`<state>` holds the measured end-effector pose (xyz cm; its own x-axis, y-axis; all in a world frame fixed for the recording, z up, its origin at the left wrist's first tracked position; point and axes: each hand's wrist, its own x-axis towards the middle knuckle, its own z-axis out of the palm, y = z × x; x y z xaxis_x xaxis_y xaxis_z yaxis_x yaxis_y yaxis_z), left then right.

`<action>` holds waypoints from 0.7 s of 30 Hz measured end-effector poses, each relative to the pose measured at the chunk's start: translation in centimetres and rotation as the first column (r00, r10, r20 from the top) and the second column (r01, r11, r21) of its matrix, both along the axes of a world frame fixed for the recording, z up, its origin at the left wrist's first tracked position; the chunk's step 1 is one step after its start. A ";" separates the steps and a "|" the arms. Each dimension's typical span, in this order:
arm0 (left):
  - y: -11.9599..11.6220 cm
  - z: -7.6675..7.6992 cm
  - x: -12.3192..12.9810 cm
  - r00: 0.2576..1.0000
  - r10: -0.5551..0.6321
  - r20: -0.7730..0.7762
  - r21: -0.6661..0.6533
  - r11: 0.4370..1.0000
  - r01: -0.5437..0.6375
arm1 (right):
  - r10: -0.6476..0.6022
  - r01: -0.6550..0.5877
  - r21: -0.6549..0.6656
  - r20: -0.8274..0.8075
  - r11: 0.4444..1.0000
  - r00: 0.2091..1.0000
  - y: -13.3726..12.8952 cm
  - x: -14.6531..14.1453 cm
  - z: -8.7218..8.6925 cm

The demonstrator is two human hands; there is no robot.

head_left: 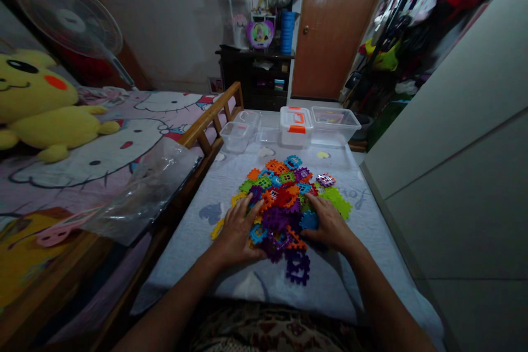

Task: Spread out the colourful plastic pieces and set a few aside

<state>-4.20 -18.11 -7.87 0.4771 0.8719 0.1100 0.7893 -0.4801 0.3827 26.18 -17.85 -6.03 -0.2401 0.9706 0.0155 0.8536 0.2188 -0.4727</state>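
A heap of flat plastic building pieces (276,217) with notched edges lies on the cloth-covered table, in purple, orange, blue, green, red and yellow. My left hand (239,231) rests against the heap's left side, fingers spread over several pieces. On the right side, my right hand (328,223) curves around the edge with thumb and fingers apart, touching a blue piece (309,220). A dark purple piece (297,267) lies nearest to me. Lime green pieces (337,202) lie just beyond my right hand. Neither hand has a piece gripped between its fingers.
At the table's far end stand a lidded clear box (296,135) with orange latches and open clear containers (336,124) (237,136). A wooden bed rail (212,115) runs along the left. A white cabinet (462,137) borders the right. A plastic bag (144,192) lies on the bed.
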 end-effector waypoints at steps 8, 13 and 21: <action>0.9 -0.1 0.3 0.999 -0.011 0.047 0.008 1.000 0.011 | 0.089 -0.119 -0.136 -0.206 0.984 0.974 1.9 0.0 1.1; 1.4 0.2 0.9 0.998 -0.009 0.066 0.004 1.000 0.009 | 0.096 -0.146 -0.173 -0.267 0.974 0.959 3.3 -1.2 1.8; 2.1 0.4 1.3 0.988 -0.031 0.152 0.014 0.999 0.030 | 0.148 -0.235 -0.176 -0.400 0.956 0.904 4.8 -1.5 2.0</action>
